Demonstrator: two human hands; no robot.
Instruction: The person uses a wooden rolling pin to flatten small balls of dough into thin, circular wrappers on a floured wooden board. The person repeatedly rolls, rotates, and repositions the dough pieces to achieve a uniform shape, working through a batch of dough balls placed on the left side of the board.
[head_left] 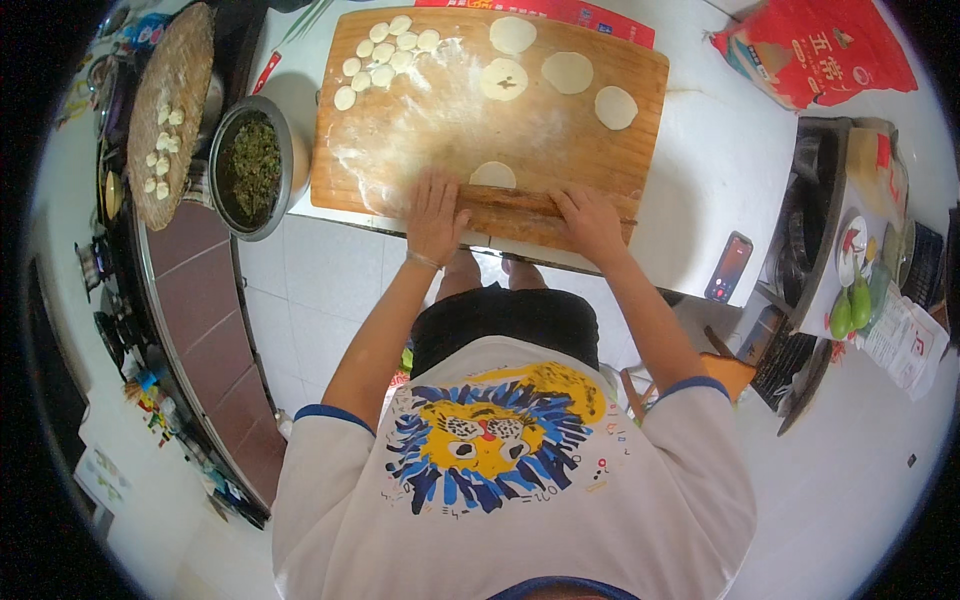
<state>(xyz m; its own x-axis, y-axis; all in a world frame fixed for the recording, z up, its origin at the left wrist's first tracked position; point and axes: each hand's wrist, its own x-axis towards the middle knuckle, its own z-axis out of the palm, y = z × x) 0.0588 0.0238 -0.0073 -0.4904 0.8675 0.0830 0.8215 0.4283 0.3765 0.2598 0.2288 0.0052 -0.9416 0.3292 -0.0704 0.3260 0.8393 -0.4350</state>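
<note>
A wooden rolling pin [510, 203] lies across the near edge of a floured wooden board [400, 150]. My left hand [435, 213] rests flat on its left end, fingers stretched forward. On its right part my right hand [588, 222] presses with fingers extended, not wrapped round it. Just beyond the pin, between my hands, shows a dough wrapper [493, 174], its near edge hidden. Several rolled wrappers [568, 73] lie at the board's far right; one wrapper [504, 79] has a dark mark. Small flattened dough pieces [383, 75] sit at the far left.
Left of the board stands a metal bowl [218, 185] of chopped green filling. Beyond it, a woven tray [190, 60] carries small dough lumps. A red-handled knife [267, 72] lies nearby. A red bag [815, 55] is at far right; a phone [729, 267] lies near the table edge.
</note>
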